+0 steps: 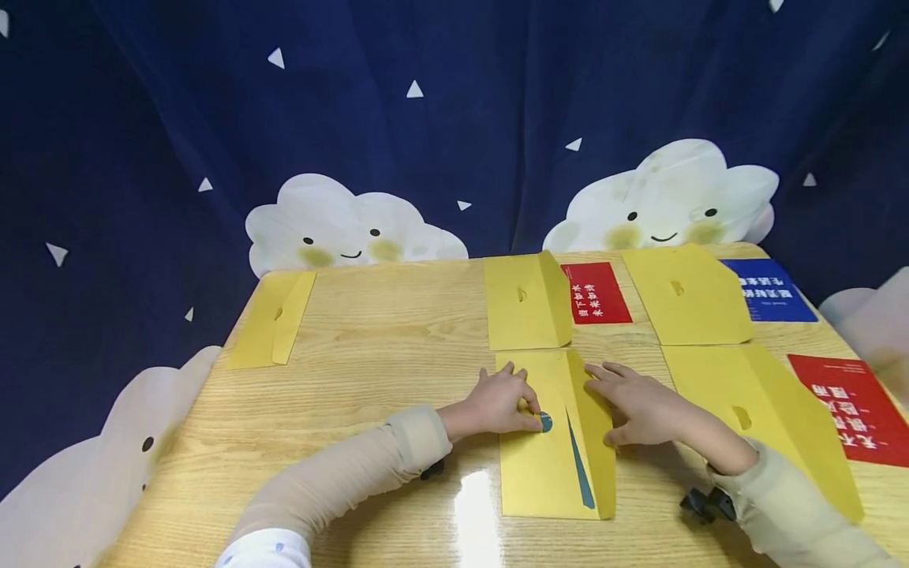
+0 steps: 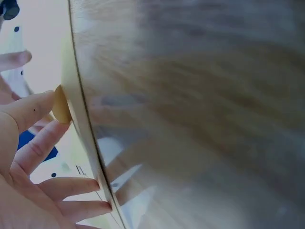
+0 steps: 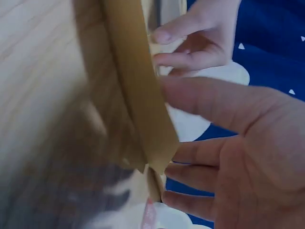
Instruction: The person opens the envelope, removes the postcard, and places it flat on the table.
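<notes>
A yellow paper envelope (image 1: 533, 481) lies flat in front of me, its long flap (image 1: 595, 450) raised along the right side. Teal shows through a round cut-out (image 1: 546, 422) and a narrow slit beside the flap. My left hand (image 1: 500, 401) is over the envelope's middle, thumb and forefinger pinching the small tab (image 2: 62, 107) at the cut-out. The other left fingers rest spread on the paper. My right hand (image 1: 642, 406) touches the flap with fairly straight fingers; in the right wrist view the thumb lies against the flap (image 3: 138, 81).
More yellow envelopes lie about: one at far left (image 1: 266, 319), one behind (image 1: 518, 304), and two at right (image 1: 685, 300). A red card (image 1: 596, 293), a blue card (image 1: 770, 290) and another red card (image 1: 852, 410) stick out beside them on the wooden table (image 1: 383, 331).
</notes>
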`<state>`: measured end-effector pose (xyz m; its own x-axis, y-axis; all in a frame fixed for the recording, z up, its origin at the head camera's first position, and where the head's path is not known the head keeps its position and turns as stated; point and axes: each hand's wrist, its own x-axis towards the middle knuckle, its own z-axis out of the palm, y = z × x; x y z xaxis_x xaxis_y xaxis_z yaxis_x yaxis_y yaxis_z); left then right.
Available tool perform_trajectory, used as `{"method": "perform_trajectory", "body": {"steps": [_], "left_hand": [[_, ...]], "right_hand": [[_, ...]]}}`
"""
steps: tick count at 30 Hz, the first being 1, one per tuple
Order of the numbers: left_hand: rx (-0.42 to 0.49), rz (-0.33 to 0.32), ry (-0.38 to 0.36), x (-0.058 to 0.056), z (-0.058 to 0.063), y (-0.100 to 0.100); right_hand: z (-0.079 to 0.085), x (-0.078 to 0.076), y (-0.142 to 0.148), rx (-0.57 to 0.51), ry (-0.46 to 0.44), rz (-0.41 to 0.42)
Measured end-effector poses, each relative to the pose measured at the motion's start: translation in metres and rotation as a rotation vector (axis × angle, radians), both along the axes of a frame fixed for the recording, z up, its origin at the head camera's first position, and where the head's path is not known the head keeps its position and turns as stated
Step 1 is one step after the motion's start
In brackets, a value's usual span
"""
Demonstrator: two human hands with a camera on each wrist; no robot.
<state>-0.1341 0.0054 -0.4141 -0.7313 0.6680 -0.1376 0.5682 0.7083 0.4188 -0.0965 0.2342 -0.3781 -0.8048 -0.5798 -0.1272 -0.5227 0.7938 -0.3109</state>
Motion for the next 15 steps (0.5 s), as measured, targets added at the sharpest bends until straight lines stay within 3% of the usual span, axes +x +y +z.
{"method": "perform_trajectory", "body": {"steps": [6, 11, 15], "left_hand": [[-0.020, 0.031, 0.043, 0.004, 0.005, 0.007], [-0.105, 0.038, 0.150, 0.005, 0.008, 0.019], [-0.164, 0.035, 0.180, 0.005, 0.009, 0.026]], "right_hand": [[-0.015, 0.000, 0.003, 0.069, -0.017, 0.009], [-0.022, 0.002, 0.004, 0.087, 0.011, -0.009], [-0.024, 0.003, 0.004, 0.090, 0.043, -0.009]]}}
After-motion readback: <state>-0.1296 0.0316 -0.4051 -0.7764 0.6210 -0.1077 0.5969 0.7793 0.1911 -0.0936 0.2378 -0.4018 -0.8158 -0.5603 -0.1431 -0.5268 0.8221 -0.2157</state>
